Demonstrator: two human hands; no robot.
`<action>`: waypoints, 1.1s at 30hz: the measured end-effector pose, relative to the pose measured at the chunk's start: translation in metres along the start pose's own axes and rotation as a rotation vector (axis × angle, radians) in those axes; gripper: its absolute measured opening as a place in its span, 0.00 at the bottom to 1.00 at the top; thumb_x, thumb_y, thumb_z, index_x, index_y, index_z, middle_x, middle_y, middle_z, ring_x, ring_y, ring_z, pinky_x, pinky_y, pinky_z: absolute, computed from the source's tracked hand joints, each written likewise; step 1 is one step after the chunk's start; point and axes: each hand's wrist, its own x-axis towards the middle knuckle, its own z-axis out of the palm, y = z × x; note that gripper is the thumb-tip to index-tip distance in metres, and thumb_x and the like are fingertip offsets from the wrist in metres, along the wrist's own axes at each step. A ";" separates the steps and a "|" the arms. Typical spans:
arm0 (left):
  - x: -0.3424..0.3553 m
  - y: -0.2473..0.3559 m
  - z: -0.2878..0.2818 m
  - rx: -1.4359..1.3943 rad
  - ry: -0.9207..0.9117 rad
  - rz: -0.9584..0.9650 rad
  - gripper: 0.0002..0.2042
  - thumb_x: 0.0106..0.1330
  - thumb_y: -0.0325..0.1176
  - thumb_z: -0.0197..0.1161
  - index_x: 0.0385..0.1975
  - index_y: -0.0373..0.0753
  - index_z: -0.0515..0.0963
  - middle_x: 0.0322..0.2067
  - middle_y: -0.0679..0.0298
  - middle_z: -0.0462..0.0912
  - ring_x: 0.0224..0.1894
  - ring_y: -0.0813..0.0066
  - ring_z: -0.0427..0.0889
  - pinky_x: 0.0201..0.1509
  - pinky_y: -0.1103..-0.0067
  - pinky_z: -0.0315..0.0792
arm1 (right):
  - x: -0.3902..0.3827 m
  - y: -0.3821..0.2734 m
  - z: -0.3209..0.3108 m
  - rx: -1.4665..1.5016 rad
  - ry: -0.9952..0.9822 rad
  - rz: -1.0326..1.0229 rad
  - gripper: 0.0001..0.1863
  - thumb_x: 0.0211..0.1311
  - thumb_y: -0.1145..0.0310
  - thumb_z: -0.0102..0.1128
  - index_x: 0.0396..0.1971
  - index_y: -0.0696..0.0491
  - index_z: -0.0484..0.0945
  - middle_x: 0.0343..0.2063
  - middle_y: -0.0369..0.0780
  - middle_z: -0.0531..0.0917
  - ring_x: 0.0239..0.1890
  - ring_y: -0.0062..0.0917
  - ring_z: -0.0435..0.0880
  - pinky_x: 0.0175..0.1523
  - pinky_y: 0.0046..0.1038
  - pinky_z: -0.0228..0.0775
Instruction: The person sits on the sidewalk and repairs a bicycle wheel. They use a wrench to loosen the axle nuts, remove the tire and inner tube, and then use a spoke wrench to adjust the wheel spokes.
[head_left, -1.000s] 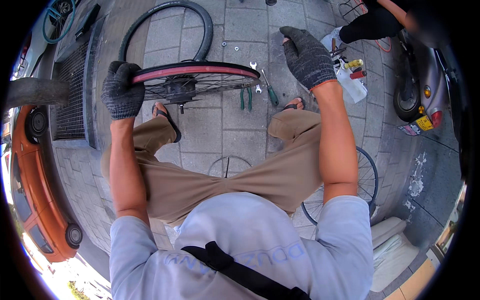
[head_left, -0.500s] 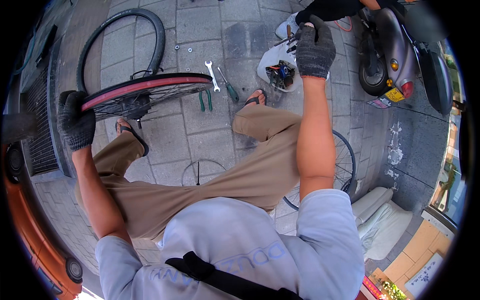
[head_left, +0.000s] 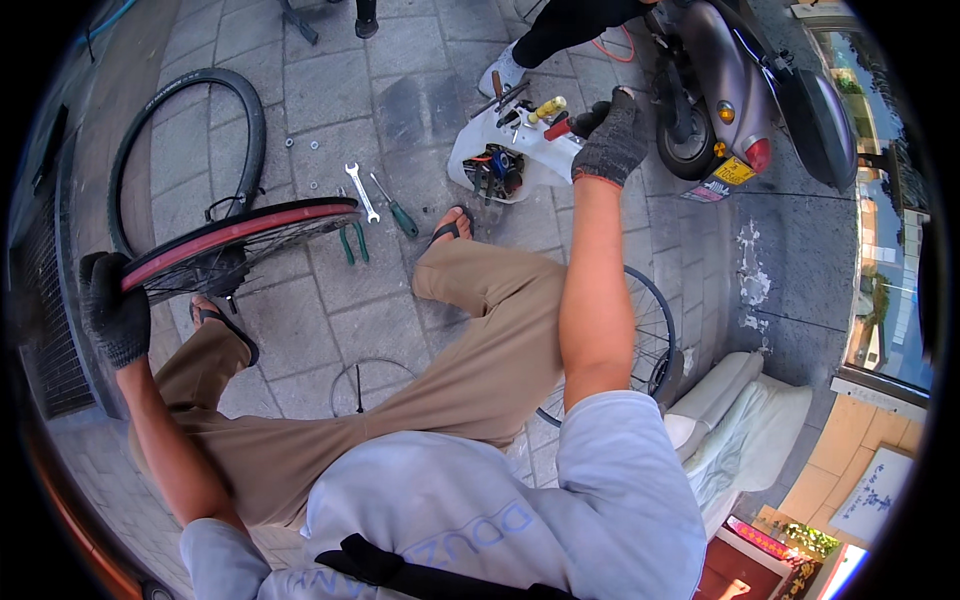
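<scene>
- The left grip [head_left: 114, 308] pinched the red-rimmed wheel [head_left: 240, 229] near the black tyre [head_left: 255, 135]
- The right grip [head_left: 610, 142] was at the red-handled tool [head_left: 557, 130] by the white container [head_left: 547, 153]; whether closed, I couldn't tell

One wide fisheye view looks steeply down from the person's head, over the shirt [head_left: 420, 475], onto the pavement [head_left: 300, 322].

Left hand [head_left: 115, 310]: gloved, curled | Right hand [head_left: 609, 143]: gloved | Right arm [head_left: 597, 310]: outstretched forward
</scene>
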 end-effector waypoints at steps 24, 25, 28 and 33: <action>0.001 -0.007 0.004 0.014 -0.063 0.019 0.19 0.46 0.11 0.60 0.40 0.35 0.79 0.40 0.58 0.79 0.46 0.60 0.81 0.53 0.72 0.75 | -0.087 0.084 0.000 -1.350 -1.432 -0.253 0.27 0.69 0.45 0.52 0.34 0.55 0.86 0.40 0.51 0.86 0.46 0.47 0.85 0.51 0.44 0.75; 0.002 -0.007 0.007 -0.008 -0.053 0.023 0.19 0.46 0.11 0.60 0.40 0.35 0.79 0.40 0.58 0.79 0.46 0.60 0.81 0.53 0.72 0.75 | -0.087 0.109 -0.011 -1.399 -1.480 -0.241 0.24 0.67 0.48 0.55 0.36 0.54 0.86 0.39 0.51 0.87 0.45 0.46 0.86 0.52 0.44 0.75; 0.003 -0.005 0.014 -0.001 -0.047 0.018 0.20 0.45 0.10 0.60 0.39 0.34 0.79 0.40 0.58 0.78 0.46 0.61 0.81 0.53 0.73 0.74 | -0.082 0.183 -0.049 -1.542 -1.534 -0.136 0.19 0.60 0.55 0.61 0.41 0.54 0.87 0.38 0.52 0.87 0.45 0.45 0.86 0.54 0.43 0.76; 0.012 0.013 0.005 -0.018 -0.045 0.003 0.16 0.46 0.13 0.66 0.35 0.36 0.80 0.36 0.56 0.78 0.42 0.58 0.81 0.48 0.72 0.75 | -0.055 0.278 -0.077 -1.744 -1.410 0.119 0.21 0.58 0.56 0.60 0.44 0.54 0.87 0.46 0.52 0.86 0.49 0.44 0.86 0.57 0.40 0.77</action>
